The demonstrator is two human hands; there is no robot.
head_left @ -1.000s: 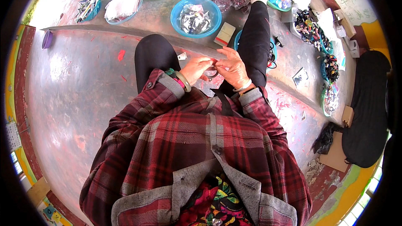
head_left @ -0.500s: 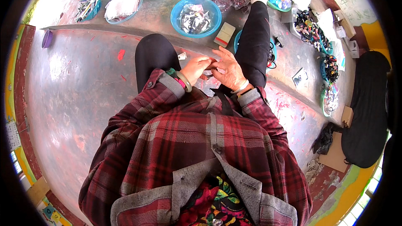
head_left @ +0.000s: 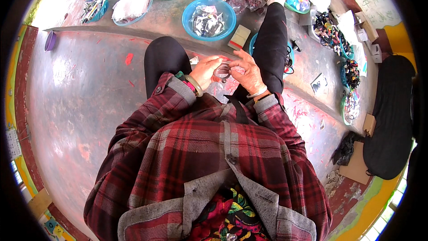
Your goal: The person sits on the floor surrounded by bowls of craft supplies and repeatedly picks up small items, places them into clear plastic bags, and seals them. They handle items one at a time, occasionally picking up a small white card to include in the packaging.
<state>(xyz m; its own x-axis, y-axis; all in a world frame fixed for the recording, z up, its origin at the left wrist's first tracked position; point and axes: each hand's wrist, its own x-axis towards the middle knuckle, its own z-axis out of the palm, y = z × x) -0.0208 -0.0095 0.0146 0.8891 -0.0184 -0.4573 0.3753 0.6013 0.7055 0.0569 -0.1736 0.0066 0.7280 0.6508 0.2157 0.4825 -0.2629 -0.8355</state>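
Observation:
My left hand (head_left: 205, 72) grips a small round disc (head_left: 222, 70) by its edge, thumb and fingers closed on it. The disc has a dark rim and a shiny, greyish face; its exact kind is not clear. From the other side, my right hand (head_left: 248, 75) pinches at the disc's edge, its outer fingers bent. Both hands are close together between my knees, above the floor. A little white piece (head_left: 194, 60) lies just beyond my left hand, by my left knee.
A blue basin (head_left: 187, 22) of black and white packets stands ahead, with a pale box (head_left: 239, 37) beside it. Another blue basin (head_left: 253, 43) sits partly behind my right leg. Baskets of small goods (head_left: 352, 73) line the right. Red scraps (head_left: 129, 59) litter the floor.
The disc's face has turned into view between my hands; before, the fingers mostly covered it. My right hand has shifted slightly, its fingers now more bent.

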